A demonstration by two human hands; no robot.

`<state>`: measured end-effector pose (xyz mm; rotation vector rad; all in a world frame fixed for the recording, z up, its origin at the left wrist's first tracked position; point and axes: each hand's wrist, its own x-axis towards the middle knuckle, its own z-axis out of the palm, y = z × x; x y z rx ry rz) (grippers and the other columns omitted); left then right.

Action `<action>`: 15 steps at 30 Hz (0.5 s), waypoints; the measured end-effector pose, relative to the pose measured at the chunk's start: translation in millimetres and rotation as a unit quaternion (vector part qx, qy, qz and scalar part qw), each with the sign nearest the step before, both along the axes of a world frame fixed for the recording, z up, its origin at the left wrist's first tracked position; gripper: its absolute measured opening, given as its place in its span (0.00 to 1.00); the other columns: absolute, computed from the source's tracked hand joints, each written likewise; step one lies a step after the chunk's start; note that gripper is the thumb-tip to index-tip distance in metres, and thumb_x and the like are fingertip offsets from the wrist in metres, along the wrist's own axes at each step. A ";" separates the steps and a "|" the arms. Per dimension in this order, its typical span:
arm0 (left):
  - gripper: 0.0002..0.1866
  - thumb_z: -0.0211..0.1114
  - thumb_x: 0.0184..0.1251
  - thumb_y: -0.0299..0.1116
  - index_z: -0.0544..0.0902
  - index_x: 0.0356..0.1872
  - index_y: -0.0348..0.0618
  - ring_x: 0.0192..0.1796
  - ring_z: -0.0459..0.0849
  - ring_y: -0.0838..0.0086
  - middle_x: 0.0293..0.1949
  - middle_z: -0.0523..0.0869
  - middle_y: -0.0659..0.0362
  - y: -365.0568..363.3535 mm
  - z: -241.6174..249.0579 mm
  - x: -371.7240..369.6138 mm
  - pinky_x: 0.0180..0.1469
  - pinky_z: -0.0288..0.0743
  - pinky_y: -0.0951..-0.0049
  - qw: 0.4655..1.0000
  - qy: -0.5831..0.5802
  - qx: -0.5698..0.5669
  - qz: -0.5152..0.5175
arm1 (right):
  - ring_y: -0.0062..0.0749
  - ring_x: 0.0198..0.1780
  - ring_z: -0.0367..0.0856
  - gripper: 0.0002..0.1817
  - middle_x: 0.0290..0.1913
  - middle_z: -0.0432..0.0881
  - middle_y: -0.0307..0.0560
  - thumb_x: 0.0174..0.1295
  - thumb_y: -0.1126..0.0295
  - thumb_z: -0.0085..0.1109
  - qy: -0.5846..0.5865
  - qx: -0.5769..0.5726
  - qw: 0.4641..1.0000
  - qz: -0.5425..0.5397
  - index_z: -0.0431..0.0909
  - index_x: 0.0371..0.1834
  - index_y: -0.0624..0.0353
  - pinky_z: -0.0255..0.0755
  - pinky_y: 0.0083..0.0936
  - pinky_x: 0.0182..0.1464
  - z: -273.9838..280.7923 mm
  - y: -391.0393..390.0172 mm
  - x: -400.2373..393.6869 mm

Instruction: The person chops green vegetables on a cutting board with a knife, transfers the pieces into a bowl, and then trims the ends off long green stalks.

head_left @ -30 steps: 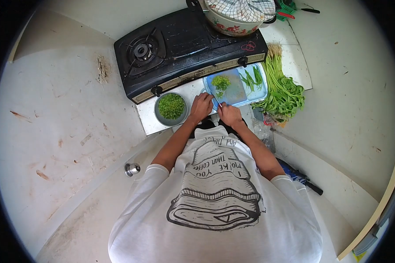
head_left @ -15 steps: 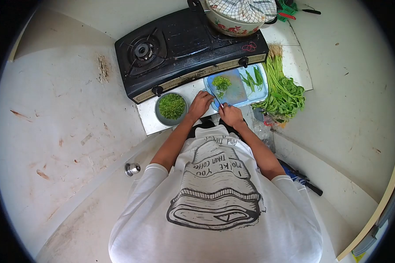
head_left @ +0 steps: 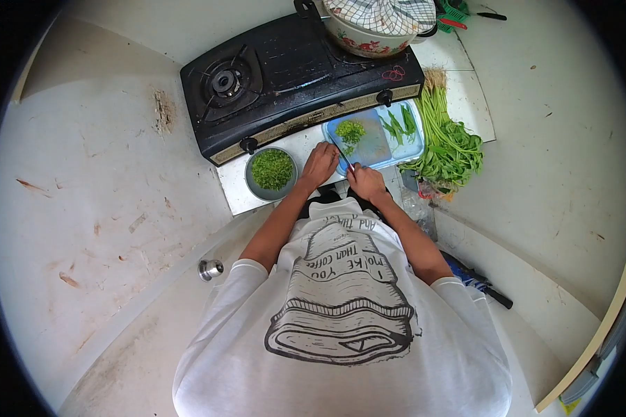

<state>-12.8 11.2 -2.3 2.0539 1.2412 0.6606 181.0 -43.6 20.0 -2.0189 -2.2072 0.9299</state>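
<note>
My right hand (head_left: 366,183) is closed round the handle of a small knife (head_left: 343,160), whose blade points up and left across the near left edge of a blue tray (head_left: 366,165). Beside the blade, my left hand (head_left: 320,165) rests at the tray's left edge with its fingers curled; whatever they pinch is hidden. Chopped greens (head_left: 350,132) lie in a small heap on the tray, and several longer green pieces (head_left: 400,125) sit in its right part. Left of my left hand, a grey bowl (head_left: 251,186) holds finely chopped greens (head_left: 271,169).
A black two-burner gas stove (head_left: 292,76) stands behind the tray. On its right side is a flowered pot (head_left: 368,45) under a checked cloth (head_left: 382,14). A bunch of leafy greens (head_left: 452,149) with roots lies right of the tray. Red rubber bands (head_left: 394,73) lie on the stove.
My left hand has shifted very slightly at the tray edge. The view has moved a little; the knife, tray, bowl and greens stay as they were.
</note>
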 end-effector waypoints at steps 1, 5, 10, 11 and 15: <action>0.06 0.66 0.67 0.26 0.80 0.42 0.38 0.49 0.80 0.49 0.41 0.81 0.48 1.8 1.0 1.5 0.54 0.76 0.52 1.000 -0.001 -0.001 0.003 | 0.65 0.36 0.89 0.22 0.31 0.87 0.66 0.75 0.53 0.51 0.000 -0.004 1.000 -0.001 0.81 0.43 0.65 0.83 0.55 0.44 1.6 0.2 0.6; 0.06 0.66 0.67 0.26 0.80 0.42 0.38 0.49 0.80 0.50 0.42 0.81 0.48 4.2 0.6 5.4 0.54 0.76 0.52 1.000 0.009 0.011 0.012 | 0.64 0.36 0.89 0.22 0.31 0.87 0.66 0.75 0.54 0.51 -0.005 -0.004 1.000 -0.003 0.81 0.44 0.65 0.83 0.55 0.44 6.7 0.7 3.3; 0.07 0.64 0.68 0.27 0.79 0.44 0.39 0.50 0.81 0.52 0.44 0.80 0.50 -6.1 2.2 8.2 0.53 0.76 0.53 0.996 0.072 0.042 0.023 | 0.64 0.36 0.89 0.23 0.31 0.88 0.66 0.75 0.53 0.51 -0.009 -0.006 1.000 -0.010 0.81 0.45 0.66 0.83 0.54 0.45 9.1 0.4 4.8; 0.07 0.64 0.68 0.27 0.79 0.44 0.40 0.50 0.81 0.52 0.45 0.80 0.50 -7.5 0.4 8.0 0.52 0.76 0.53 0.995 0.089 0.044 0.025 | 0.64 0.36 0.89 0.23 0.31 0.88 0.66 0.75 0.53 0.51 -0.011 -0.006 1.000 -0.010 0.81 0.45 0.66 0.83 0.54 0.45 9.6 0.5 4.5; 0.07 0.63 0.69 0.28 0.78 0.44 0.40 0.50 0.81 0.52 0.45 0.80 0.51 -10.1 5.7 5.8 0.51 0.77 0.53 0.996 0.084 0.024 0.000 | 0.66 0.35 0.88 0.23 0.30 0.87 0.69 0.75 0.51 0.51 0.004 -0.002 1.000 -0.007 0.81 0.47 0.65 0.82 0.57 0.45 2.3 -0.9 5.9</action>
